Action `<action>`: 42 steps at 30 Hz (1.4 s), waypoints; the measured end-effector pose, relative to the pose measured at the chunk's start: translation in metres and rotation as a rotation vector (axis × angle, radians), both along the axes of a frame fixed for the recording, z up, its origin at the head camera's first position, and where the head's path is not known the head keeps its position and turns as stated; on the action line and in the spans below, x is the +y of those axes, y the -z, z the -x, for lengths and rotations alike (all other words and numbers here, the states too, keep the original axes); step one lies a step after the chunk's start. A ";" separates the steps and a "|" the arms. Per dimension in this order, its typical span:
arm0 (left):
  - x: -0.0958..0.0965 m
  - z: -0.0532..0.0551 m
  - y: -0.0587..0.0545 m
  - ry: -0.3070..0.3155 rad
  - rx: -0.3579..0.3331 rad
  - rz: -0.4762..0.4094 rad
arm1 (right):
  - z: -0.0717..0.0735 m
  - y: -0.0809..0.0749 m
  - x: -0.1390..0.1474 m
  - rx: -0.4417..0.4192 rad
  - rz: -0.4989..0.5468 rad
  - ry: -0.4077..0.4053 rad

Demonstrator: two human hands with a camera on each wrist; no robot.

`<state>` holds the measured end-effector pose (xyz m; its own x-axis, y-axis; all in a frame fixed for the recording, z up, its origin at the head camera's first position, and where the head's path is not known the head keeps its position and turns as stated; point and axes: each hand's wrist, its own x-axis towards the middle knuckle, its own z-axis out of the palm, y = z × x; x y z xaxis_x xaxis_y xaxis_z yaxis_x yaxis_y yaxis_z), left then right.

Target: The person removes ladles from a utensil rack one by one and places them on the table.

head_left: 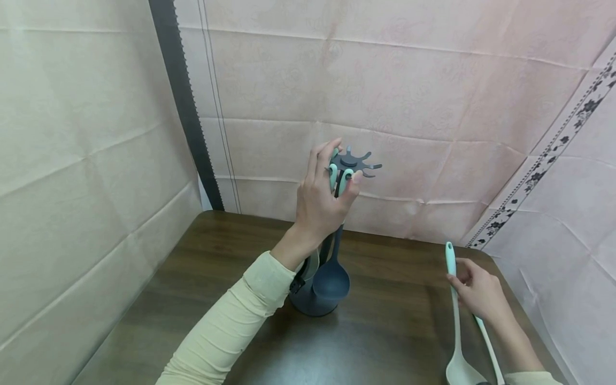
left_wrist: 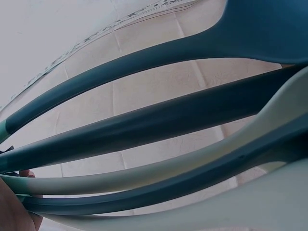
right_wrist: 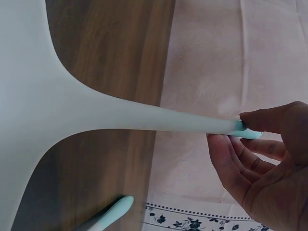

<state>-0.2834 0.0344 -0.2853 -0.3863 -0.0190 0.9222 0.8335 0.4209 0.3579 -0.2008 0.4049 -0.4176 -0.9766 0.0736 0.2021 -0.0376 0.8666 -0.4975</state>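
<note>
A dark-blue utensil stand rises from a round base, with a hooked top. My left hand grips around that top, thumb and fingers on either side among the mint handle ends. Dark and cream utensils hang below it, including a dark-blue ladle; their stems run past the dark pole in the left wrist view. At the right, my right hand pinches a cream cooking utensil near its mint handle end. Its broad head points toward me and is partly cut off.
Another cream utensil with a mint handle lies on the brown wooden table at the right, partly behind my forearm. Pale patterned cloth hangs behind the table and along both sides.
</note>
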 end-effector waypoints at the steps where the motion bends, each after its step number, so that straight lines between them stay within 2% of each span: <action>1: 0.000 0.000 0.000 -0.001 0.000 0.000 | 0.000 0.001 0.001 -0.004 -0.005 -0.001; 7: 0.000 0.000 0.000 -0.001 -0.001 0.000 | 0.000 0.011 0.007 -0.036 -0.024 0.000; 17: 0.001 0.000 0.001 0.002 0.000 0.000 | 0.002 0.021 0.015 -0.118 0.046 0.038; 35: 0.000 0.001 0.000 0.008 0.007 0.002 | 0.002 0.034 0.027 -0.190 0.104 0.032; 42: 0.000 0.000 0.000 0.010 0.005 -0.001 | 0.002 0.043 0.032 -0.221 0.093 0.020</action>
